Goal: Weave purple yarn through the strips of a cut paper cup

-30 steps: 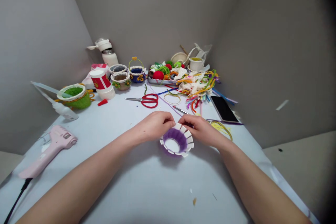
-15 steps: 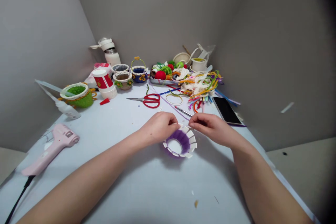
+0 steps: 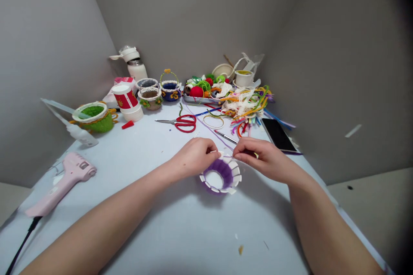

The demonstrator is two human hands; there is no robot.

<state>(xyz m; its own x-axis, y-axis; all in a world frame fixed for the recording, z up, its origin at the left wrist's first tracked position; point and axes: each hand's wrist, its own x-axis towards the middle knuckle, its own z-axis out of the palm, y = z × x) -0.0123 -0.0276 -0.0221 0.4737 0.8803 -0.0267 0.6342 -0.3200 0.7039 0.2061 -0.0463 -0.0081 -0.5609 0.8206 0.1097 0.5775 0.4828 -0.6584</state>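
A white paper cup (image 3: 237, 179) with its wall slit into strips stands in front of me, purple yarn woven around its lower part. My left hand (image 3: 201, 154) is closed, pinching the cup's far rim between thumb and fingertips. Just to the right, my right hand (image 3: 258, 154) is closed on a thin strand of purple yarn (image 3: 228, 156), which runs to the rim near my left fingertips. A further length of the yarn trails back across the table. Behind my right fingers lies a silver pen (image 3: 226, 137).
Red-handled scissors (image 3: 185, 123) and a gold ring (image 3: 213, 121) lie beyond the cup. A pink glue gun (image 3: 64, 180) and a glue bottle (image 3: 82, 135) are at left, a phone (image 3: 279, 135) at right. Small decorated baskets (image 3: 171, 91), stacked cups (image 3: 127, 103) and a yarn heap (image 3: 245, 105) stand behind.
My right hand has shifted slightly right, and the purple strand now shows stretched between my hands. The left hand keeps its hold on the cup rim.
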